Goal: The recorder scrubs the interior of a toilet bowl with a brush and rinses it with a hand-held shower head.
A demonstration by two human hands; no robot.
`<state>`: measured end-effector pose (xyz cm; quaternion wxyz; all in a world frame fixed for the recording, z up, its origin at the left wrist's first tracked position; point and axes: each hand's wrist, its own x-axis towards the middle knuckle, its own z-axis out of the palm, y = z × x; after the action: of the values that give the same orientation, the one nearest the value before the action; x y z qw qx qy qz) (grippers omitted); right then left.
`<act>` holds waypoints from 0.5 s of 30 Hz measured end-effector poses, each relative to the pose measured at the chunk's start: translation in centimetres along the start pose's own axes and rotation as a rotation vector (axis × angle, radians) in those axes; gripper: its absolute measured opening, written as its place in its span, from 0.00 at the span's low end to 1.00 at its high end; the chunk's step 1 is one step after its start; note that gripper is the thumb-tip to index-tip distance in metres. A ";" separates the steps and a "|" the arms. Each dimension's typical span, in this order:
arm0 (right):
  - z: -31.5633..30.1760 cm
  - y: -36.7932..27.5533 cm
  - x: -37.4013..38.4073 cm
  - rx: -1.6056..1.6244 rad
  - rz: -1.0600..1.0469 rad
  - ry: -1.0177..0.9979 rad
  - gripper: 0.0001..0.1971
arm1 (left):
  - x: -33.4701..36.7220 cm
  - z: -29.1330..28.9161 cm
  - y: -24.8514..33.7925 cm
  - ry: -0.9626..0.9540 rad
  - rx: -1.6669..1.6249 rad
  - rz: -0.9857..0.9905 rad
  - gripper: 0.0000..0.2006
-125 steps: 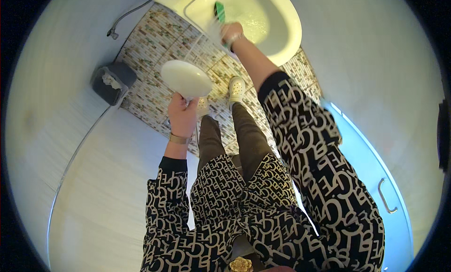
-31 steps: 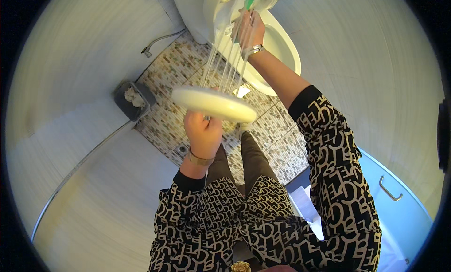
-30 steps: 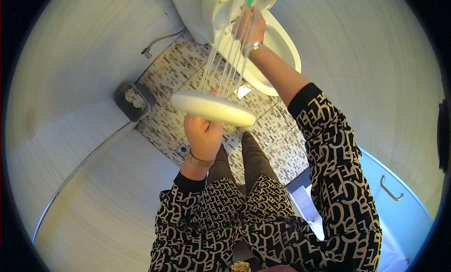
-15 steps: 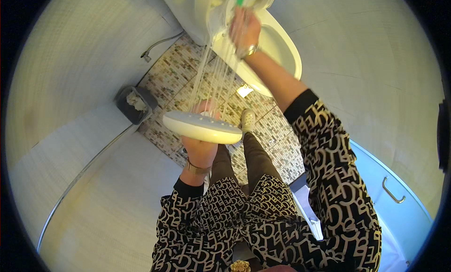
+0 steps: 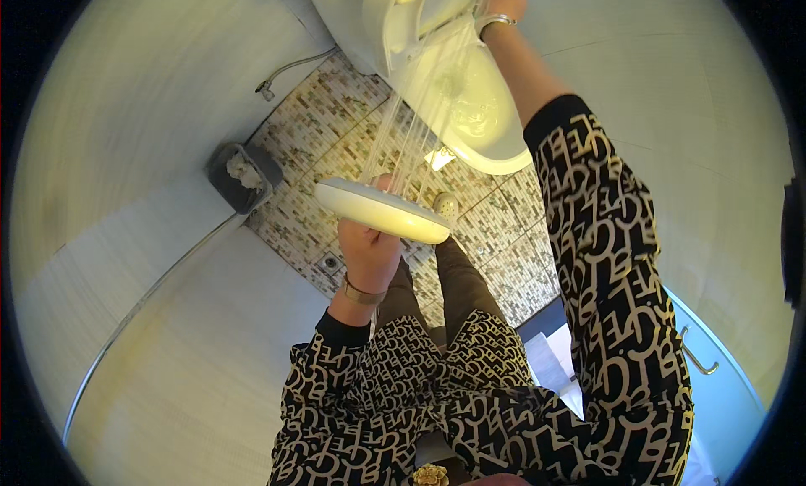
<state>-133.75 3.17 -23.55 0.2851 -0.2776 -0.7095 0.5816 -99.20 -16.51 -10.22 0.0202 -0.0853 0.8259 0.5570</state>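
Note:
My left hand (image 5: 369, 252) grips a white round shower head (image 5: 382, 209) from below and behind, and its nozzle face is tilted away from me. Several thin water jets run from it up toward the white toilet (image 5: 501, 165). The water in the toilet bowl is rippling. Beyond the bowl, at the top edge, is my right hand (image 5: 507, 2), its fingers curled and partly cut off by the picture's edge. What it holds, if anything, is out of sight.
A grey waste bin (image 5: 243, 177) with crumpled paper stands by the left wall. A hose fitting (image 5: 265, 89) juts from that wall. Patterned tiles (image 5: 323, 133) cover the floor, with a drain (image 5: 330, 262) near my left leg. At right is a light blue panel with a metal handle (image 5: 699, 352).
My right hand has moved right and up to the picture's edge; the green thing at its fingers has left view. My left hand has shifted slightly right and up with the shower head.

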 end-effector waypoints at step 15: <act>-4.1 -3.4 -12.0 0.440 0.391 -0.409 0.14 | -1.9 -1.0 -5.7 0.077 -0.069 -0.175 0.08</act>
<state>-122.76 -3.39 -20.52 0.0735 -0.2182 -0.5430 0.8076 -96.34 -19.30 -14.84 0.0339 -0.1792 0.7958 0.5774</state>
